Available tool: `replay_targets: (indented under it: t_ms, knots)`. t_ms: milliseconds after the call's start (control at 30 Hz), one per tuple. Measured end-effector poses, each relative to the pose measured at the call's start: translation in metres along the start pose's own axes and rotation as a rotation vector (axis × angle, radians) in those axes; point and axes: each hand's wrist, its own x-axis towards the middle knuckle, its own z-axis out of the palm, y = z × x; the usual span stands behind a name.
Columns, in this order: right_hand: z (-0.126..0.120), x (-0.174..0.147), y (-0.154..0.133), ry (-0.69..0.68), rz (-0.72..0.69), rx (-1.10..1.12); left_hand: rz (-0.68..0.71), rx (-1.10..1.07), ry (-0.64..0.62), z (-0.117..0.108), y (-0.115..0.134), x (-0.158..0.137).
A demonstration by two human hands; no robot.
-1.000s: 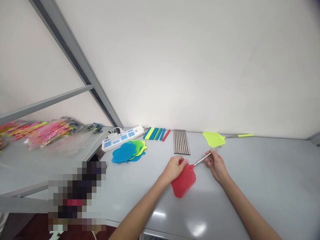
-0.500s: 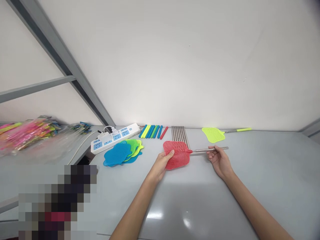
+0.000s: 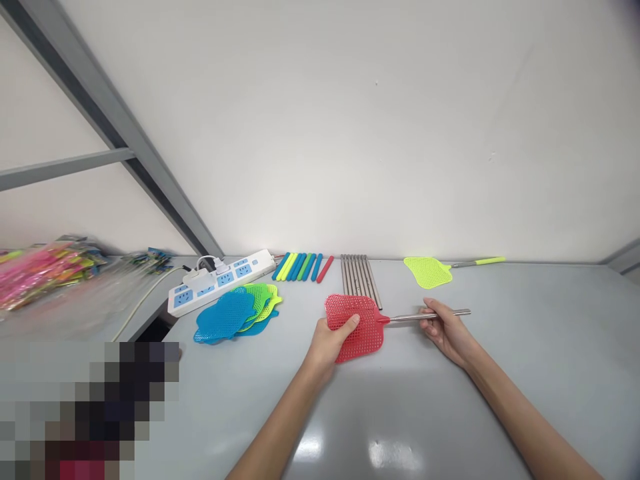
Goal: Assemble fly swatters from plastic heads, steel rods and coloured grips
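Note:
My left hand (image 3: 330,343) pinches a red mesh fly swatter head (image 3: 367,340), thumb on top and fingers beneath. A silver metal rod (image 3: 410,317) sits in the neck of that head and points right. Around the rod's far part, my right hand (image 3: 445,330) is closed, the thumb and index finger pressing it; the bare end sticks out beyond. Just behind the red head lie several metal rods (image 3: 357,273) in a row. Left of them is a row of coloured handle sleeves (image 3: 303,267), blue, yellow, green and red.
A stack of blue, green and yellow swatter heads (image 3: 227,317) lies at left, before a white power strip (image 3: 220,283) with a plug and cable. A yellow swatter (image 3: 427,272) with a handle lies back right. Bagged colourful items (image 3: 55,273) rest far left. A pixelated patch covers the lower left.
Both hands and the red swatter have moved slightly nearer to me and to the right. The grip of each hand looks much the same. The camera view has shifted a little.

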Motion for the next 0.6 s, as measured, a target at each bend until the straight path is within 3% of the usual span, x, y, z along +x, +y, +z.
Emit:
replay_targets:
  t_ms: [233,467,600]
  knots:
    - [0.006,-0.0051,0.0005,0.044,-0.013,-0.034,0.023,0.065,0.091,0.0015,-0.0053,-0.0009]
    - [0.0033,-0.0078,-0.0015,0.034,-0.039,-0.034,0.03,0.048,0.062,0.0043,-0.0089,-0.0008]
    - [0.0043,-0.0096,-0.0048,0.034,-0.017,-0.04,0.013,-0.009,-0.028,0.0039,-0.0033,-0.0034]
